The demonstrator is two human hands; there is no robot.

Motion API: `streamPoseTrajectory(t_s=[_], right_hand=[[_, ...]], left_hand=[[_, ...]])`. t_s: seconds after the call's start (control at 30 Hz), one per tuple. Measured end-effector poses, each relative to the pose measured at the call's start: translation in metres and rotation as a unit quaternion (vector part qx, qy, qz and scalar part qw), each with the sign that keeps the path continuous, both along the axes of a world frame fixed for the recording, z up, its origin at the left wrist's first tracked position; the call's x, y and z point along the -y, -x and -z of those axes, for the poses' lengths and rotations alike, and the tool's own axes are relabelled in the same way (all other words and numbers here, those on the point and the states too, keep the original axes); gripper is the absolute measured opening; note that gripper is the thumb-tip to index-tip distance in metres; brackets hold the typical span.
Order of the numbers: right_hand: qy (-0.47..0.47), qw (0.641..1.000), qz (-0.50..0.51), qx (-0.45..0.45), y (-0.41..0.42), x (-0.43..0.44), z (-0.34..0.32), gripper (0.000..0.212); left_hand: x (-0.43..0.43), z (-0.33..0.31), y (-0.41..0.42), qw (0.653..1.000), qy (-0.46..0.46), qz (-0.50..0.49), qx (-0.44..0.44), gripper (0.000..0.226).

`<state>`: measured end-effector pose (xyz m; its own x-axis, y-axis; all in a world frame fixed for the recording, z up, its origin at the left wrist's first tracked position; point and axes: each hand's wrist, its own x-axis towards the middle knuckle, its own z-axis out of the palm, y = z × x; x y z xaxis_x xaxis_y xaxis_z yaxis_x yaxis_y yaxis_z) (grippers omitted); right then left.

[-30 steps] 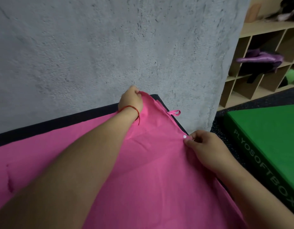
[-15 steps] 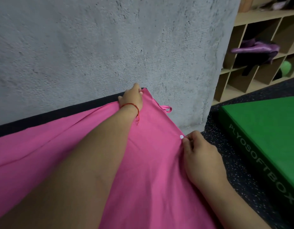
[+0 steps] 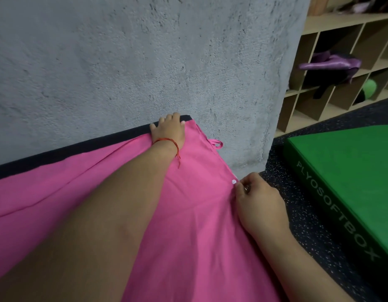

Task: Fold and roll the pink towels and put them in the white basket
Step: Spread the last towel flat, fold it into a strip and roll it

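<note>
A large pink towel lies spread over a black mat against a grey concrete wall. My left hand reaches to the towel's far corner and presses it flat on the mat, fingers spread. At the towel's right edge, my right hand pinches the fabric just below a small white snap button. A pink hanging loop sticks out from the right edge. The white basket is not in view.
A green soft box lies on the speckled black floor to the right. Behind it stand wooden cubby shelves with a purple cloth and a green ball. The concrete wall rises directly behind the mat.
My left hand carried the towel's corner farther back to the mat's far edge and laid its fingers flat on it. The right hand kept its pinch on the right edge.
</note>
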<state>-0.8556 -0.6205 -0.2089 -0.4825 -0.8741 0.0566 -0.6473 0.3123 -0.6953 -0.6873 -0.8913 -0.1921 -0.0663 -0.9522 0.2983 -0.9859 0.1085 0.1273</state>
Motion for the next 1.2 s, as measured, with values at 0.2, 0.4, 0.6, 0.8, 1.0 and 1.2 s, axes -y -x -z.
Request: streamPoseTrajectory(t_s=[0.2, 0.4, 0.6, 0.8, 1.0, 1.2], right_hand=[[-0.046, 0.999, -0.01, -0.021, 0.0, 0.001, -0.011, 0.021], [-0.077, 0.986, -0.04, -0.144, -0.02, -0.021, -0.035, 0.037], [-0.077, 0.95, -0.182, -0.24, -0.114, -0.054, -0.053, 0.044], [-0.104, 0.927, -0.315, -0.174, -0.215, -0.046, -0.064, 0.054], [-0.095, 0.895, -0.366, -0.239, -0.308, -0.024, -0.045, 0.055], [-0.048, 0.906, -0.315, -0.279, -0.332, -0.031, -0.014, 0.067]], left_hand=[[-0.089, -0.012, -0.075, 1.0, -0.011, 0.027, -0.001, 0.037], [-0.186, -0.029, -0.178, 0.997, -0.031, 0.042, 0.054, 0.03], [-0.234, -0.046, -0.259, 0.995, -0.077, 0.017, 0.057, 0.031], [-0.276, -0.043, -0.357, 0.995, -0.087, -0.004, 0.048, 0.025], [-0.29, -0.03, -0.491, 0.994, -0.029, -0.103, -0.002, 0.025], [-0.226, -0.059, -0.574, 0.979, -0.117, -0.138, -0.091, 0.032]])
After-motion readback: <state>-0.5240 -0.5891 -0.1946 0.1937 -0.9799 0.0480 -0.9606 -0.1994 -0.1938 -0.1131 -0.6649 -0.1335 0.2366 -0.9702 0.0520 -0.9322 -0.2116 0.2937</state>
